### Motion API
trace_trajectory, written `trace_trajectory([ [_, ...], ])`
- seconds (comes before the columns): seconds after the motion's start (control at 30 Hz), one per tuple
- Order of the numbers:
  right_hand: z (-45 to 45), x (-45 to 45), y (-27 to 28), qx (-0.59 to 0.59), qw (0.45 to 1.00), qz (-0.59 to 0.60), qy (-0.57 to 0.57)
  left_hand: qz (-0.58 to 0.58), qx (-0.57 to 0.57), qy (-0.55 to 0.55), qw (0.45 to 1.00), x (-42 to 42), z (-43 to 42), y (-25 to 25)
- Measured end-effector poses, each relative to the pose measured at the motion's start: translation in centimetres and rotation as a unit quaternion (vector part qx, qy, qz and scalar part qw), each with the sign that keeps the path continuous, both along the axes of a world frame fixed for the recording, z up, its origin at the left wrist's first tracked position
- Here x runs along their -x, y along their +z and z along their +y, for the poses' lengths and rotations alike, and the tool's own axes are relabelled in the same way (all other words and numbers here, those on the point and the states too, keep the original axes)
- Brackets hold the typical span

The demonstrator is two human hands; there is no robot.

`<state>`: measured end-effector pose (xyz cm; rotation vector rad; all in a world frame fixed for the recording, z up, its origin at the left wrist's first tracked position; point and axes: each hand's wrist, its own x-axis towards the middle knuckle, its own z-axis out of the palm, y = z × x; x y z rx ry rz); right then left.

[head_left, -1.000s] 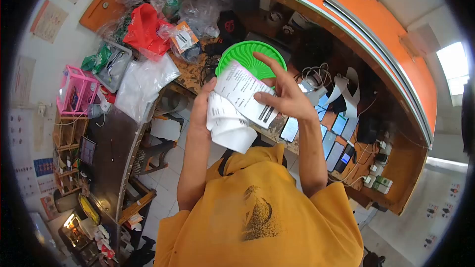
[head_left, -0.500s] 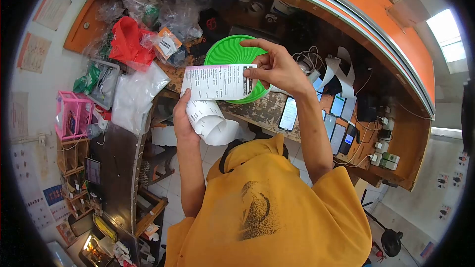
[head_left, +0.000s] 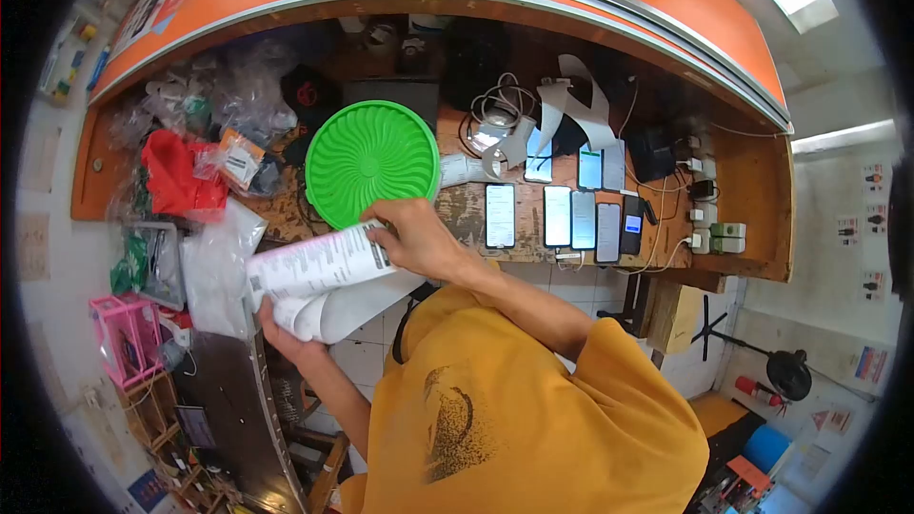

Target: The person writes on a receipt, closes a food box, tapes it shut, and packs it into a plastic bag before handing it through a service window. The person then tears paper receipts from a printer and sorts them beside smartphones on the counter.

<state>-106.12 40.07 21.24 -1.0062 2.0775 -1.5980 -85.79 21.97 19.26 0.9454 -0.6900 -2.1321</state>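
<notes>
A long strip of printed receipt paper (head_left: pixel 319 264) stretches between my two hands, above the front edge of the workbench. My left hand (head_left: pixel 288 338) grips its left part from below, where the strip curls into a loose roll. At the other end, my right hand (head_left: pixel 417 240) pinches the paper near a dark printed block. Just behind the right hand lies a round green plastic lid or dish (head_left: pixel 369 160) with swirling ridges. The lower tail of the strip hangs toward my body, partly hidden by my right forearm.
Several phones (head_left: pixel 583 219) lie at the bench's right, beside chargers (head_left: pixel 703 219) and cables. Another paper strip (head_left: pixel 583 114) curls behind them. Plastic bags and a red bag (head_left: pixel 176 176) are heaped on the left. A pink rack (head_left: pixel 127 338) stands beyond a dark side panel.
The view has turned to the right. Both hands are now lower and nearer the bench edge with the paper, and the right hand has moved off the green lid.
</notes>
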Motion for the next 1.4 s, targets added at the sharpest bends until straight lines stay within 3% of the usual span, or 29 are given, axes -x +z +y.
trace_trajectory([
  [0.13, 3.8, 0.8, -2.5, -0.019, 1.0, -0.009, -0.004, -0.093, 0.104, -0.031, 0.99, -3.5, 0.4, -3.4],
  [0.2, 5.5, 3.6, -4.1, -0.015, 0.999, 0.045, -0.019, -0.126, 0.125, -0.055, 0.983, -3.5, 1.0, -4.2],
  [0.27, 6.8, 8.1, -5.0, -0.039, 0.993, 0.041, -0.104, -0.168, 0.131, -0.07, 0.975, -2.4, 2.4, -3.2],
  [0.33, 8.7, 15.4, -9.0, -0.05, 0.982, 0.121, -0.138, -0.171, 0.169, -0.072, 0.968, -1.0, 2.9, -1.8],
  [0.37, 9.4, 18.4, -10.7, -0.032, 0.982, 0.057, -0.177, -0.171, 0.188, -0.074, 0.964, -0.3, 2.9, -1.3],
  [0.43, 11.5, 23.8, -15.5, -0.056, 0.977, 0.043, -0.201, -0.176, 0.217, -0.086, 0.956, 0.5, 2.8, -0.7],
  [0.53, 13.3, 26.6, -20.1, -0.284, 0.918, 0.159, -0.228, -0.176, 0.254, -0.108, 0.945, 1.7, 3.2, 0.6],
  [0.63, 11.0, 23.3, -15.2, -0.282, 0.87, 0.264, -0.305, -0.208, 0.341, -0.138, 0.907, 2.6, 3.8, 1.6],
  [0.7, 8.1, 17.1, -9.5, -0.125, 0.973, 0.08, -0.178, -0.212, 0.34, -0.187, 0.897, 2.9, 4.7, 2.4],
  [0.73, 6.5, 13.0, -5.5, -0.11, 0.99, -0.063, -0.057, -0.218, 0.348, -0.219, 0.885, 3.0, 5.1, 2.8],
  [0.8, 4.8, 6.2, -1.0, -0.001, 0.958, -0.205, 0.2, -0.217, 0.361, -0.288, 0.86, 4.2, 6.4, 4.2],
  [0.83, 3.8, 3.4, -1.3, 0.103, 0.951, -0.165, 0.24, -0.204, 0.356, -0.302, 0.86, 5.0, 7.2, 4.5],
  [0.9, 2.5, 0.7, -0.6, 0.145, 0.932, -0.206, 0.262, -0.181, 0.344, -0.331, 0.86, 5.9, 8.1, 4.8],
  [1.0, 2.6, 1.6, -1.5, 0.088, 0.945, -0.165, 0.269, -0.201, 0.338, -0.345, 0.852, 5.3, 7.2, 4.2],
  [1.1, 3.7, 3.5, -0.9, -0.012, 0.927, -0.201, 0.318, -0.232, 0.355, -0.35, 0.835, 4.8, 6.3, 4.2],
  [1.23, 3.9, 5.0, -1.1, 0.016, 0.968, -0.073, 0.238, -0.288, 0.388, -0.338, 0.808, 5.2, 5.6, 5.6],
  [1.4, 2.3, 6.4, 0.0, -0.013, 0.977, -0.019, 0.212, -0.306, 0.424, -0.325, 0.788, 5.6, 5.0, 5.0],
])
